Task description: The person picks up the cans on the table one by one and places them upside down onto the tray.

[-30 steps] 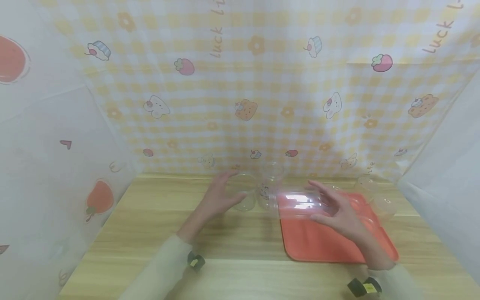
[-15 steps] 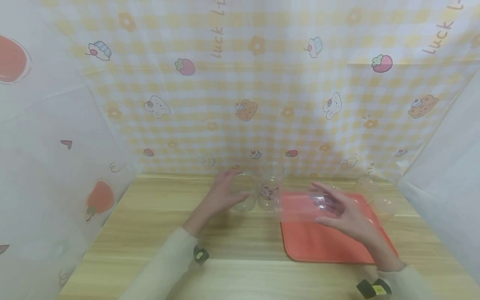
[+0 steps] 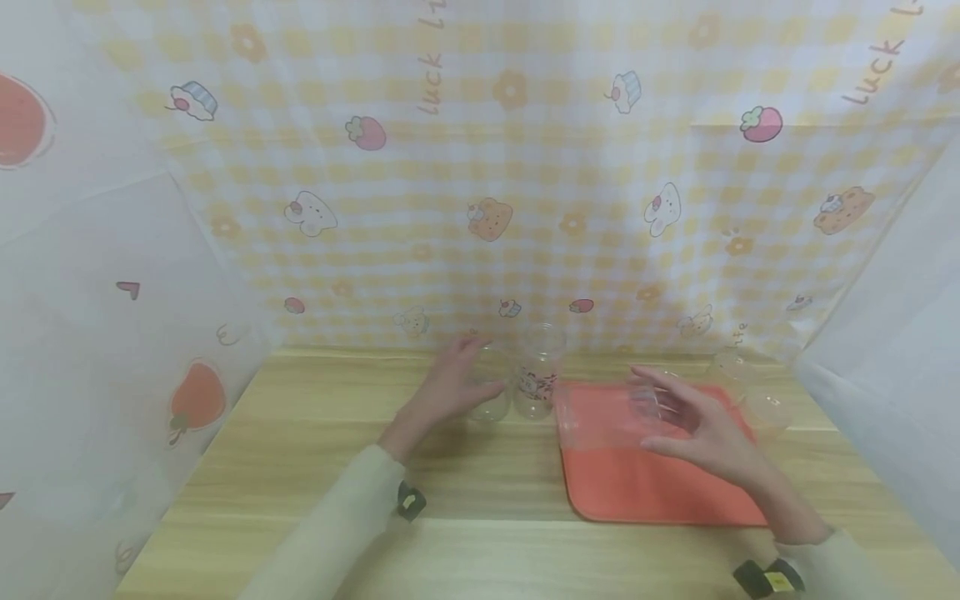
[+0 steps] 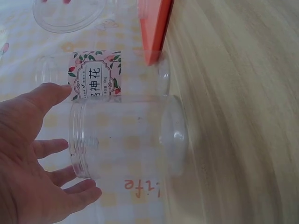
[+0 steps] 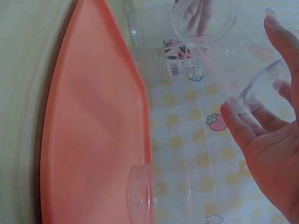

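Observation:
My left hand is at a clear plastic jar that stands upright on the table. In the left wrist view its fingers are spread beside the jar's threaded mouth, with no clear grip. Close beside it stands a second clear jar with a pink floral label. My right hand holds another clear jar by its base end. That jar lies sideways in the air over the red tray, its mouth toward the labelled jar. Its transparent outline is faint.
More clear containers stand at the tray's far right side; one shows by the tray edge in the right wrist view. A patterned cloth wall rises behind the wooden table.
My right hand has shifted right and slightly toward me with the sideways jar. My left hand has edged a little to the right beside the standing jar.

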Available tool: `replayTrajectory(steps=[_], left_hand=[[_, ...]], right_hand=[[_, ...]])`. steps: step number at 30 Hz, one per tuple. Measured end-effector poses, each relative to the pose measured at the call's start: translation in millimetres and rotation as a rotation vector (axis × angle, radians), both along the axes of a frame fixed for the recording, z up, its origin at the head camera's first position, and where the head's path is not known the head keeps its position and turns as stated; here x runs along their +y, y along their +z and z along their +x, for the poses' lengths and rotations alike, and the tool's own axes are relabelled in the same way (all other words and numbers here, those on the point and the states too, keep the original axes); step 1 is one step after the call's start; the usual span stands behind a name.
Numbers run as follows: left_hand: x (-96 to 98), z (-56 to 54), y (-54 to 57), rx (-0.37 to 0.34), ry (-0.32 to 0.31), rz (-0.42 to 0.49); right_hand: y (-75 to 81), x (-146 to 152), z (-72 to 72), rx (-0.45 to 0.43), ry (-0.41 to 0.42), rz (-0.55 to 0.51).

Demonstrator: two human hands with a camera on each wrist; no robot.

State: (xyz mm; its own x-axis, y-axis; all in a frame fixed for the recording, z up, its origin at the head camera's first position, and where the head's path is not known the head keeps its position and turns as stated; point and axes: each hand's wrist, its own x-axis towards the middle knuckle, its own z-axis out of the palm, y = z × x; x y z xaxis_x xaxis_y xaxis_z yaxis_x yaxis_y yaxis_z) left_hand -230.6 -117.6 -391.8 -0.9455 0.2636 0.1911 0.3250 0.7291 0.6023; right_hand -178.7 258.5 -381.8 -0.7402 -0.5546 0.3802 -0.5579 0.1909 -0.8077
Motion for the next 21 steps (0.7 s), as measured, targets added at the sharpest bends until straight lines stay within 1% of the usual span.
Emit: replayTrajectory(steps=[6,9,15,21], left_hand=[[7.0,-5.9,3.4,0.028,-0.026,-0.052],[11.3,-9.3,4.1,0.049,-0.038,-0.083],[18.0,-12.2,3.6,0.054,-0.025,-0.151],[19.7,-14.1,-0.3,0.056,-0.020,-0.201]], right_hand=[[4.5,2.0,1.7,-0.028,0.022,0.001],[4.8,2.3,2.0,-0.014,0.027,0.001],[3.8,3.1,2.2,0.010,0.049,-0.003],[4.6,5.2,3.7,0.000,0.029,0.020]])
